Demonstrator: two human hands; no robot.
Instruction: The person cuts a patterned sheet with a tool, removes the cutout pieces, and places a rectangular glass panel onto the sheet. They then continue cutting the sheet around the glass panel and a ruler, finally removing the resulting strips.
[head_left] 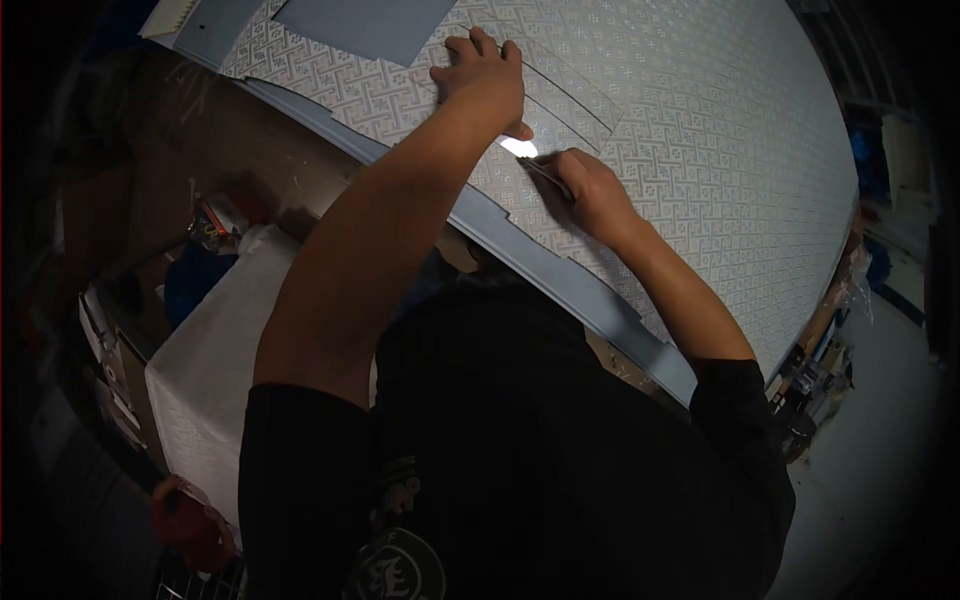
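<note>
Patterned silvery fabric [700, 180] covers the work surface in front of me. My left hand [482, 78] lies on a clear plastic ruler [585, 108] with dark lines, fingers spread and pressing down. Close to its thumb, a bright white glare hides part of the ruler's near edge. My right hand [592, 192] is closed around a slim, dark metallic tool [545, 175], its tip pointing at the fabric beside that glare. The grip covers most of the tool, so its exact kind cannot be made out.
A grey sheet [370, 25] lies on the fabric at the top left. The table's grey edge [560, 265] runs diagonally before my body. White cloth [225, 340] drapes at the left, with a red jug-like object [195, 525] below. Assorted tools [810, 385] sit at the right.
</note>
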